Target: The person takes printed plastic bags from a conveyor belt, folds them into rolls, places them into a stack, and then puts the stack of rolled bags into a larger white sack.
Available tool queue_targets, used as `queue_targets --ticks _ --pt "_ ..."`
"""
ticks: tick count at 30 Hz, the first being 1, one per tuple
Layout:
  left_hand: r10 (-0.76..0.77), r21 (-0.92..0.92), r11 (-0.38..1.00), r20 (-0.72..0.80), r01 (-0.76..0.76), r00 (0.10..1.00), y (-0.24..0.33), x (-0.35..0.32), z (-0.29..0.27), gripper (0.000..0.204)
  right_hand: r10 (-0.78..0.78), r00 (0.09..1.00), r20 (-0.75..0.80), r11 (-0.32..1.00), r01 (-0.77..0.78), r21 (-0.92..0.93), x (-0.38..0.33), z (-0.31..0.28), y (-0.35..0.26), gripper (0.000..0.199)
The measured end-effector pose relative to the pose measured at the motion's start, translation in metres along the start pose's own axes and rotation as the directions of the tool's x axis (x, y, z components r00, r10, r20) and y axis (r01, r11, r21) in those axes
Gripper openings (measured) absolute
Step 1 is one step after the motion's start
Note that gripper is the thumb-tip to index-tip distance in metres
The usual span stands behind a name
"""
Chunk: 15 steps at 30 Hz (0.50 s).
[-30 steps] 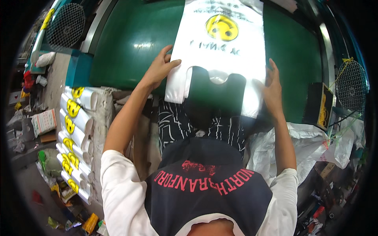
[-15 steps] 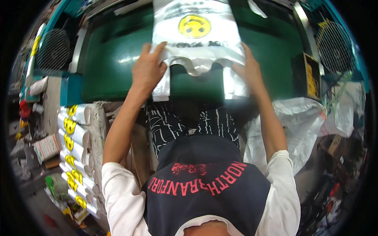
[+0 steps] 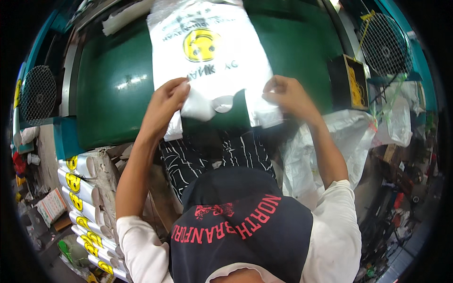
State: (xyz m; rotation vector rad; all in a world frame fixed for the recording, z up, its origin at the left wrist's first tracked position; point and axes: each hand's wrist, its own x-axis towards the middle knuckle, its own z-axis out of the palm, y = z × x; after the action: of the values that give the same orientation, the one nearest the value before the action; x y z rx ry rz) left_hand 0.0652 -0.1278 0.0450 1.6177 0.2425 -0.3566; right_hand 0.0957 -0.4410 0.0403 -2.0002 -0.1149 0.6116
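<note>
White plastic carrier bags (image 3: 212, 45) with a yellow smiling face lie in a flat stack on the green tabletop, handle loops toward me. My left hand (image 3: 165, 101) pinches the left edge of the stack near the base of the left handle, where a loose flap of film curls over. At the right edge, beside the right handle, my right hand (image 3: 291, 98) has its thumb and bent fingers closed on the film. Between the handles is a curved cutout, partly covered by the blurred flap.
The green tabletop (image 3: 113, 94) has metal side rails. A dark box (image 3: 351, 82) of yellow bands stands at its right, near a caged fan (image 3: 384, 45); another fan (image 3: 38, 94) is at left. Rolled bags (image 3: 78, 200) are piled lower left. A translucent sack (image 3: 325, 146) hangs lower right.
The view has shifted, and the bags now appear tilted. Both hands have come nearer along the handle end. The film between the handles has changed shape, with a flap at the left.
</note>
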Motion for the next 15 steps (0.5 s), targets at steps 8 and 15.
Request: queue_targets --ticks 8,15 --pt "0.299 0.824 -0.029 0.547 -0.566 0.782 -0.028 0.047 0.025 0.065 -0.337 0.921 0.193 0.897 0.377 -0.23 0.06 0.02 -0.023 0.052" --pt "0.097 0.77 0.412 0.494 -0.487 0.864 0.002 0.074 -0.006 0.069 -0.555 0.814 0.172 0.522 0.501 -0.69 0.1 0.017 0.003 0.039"
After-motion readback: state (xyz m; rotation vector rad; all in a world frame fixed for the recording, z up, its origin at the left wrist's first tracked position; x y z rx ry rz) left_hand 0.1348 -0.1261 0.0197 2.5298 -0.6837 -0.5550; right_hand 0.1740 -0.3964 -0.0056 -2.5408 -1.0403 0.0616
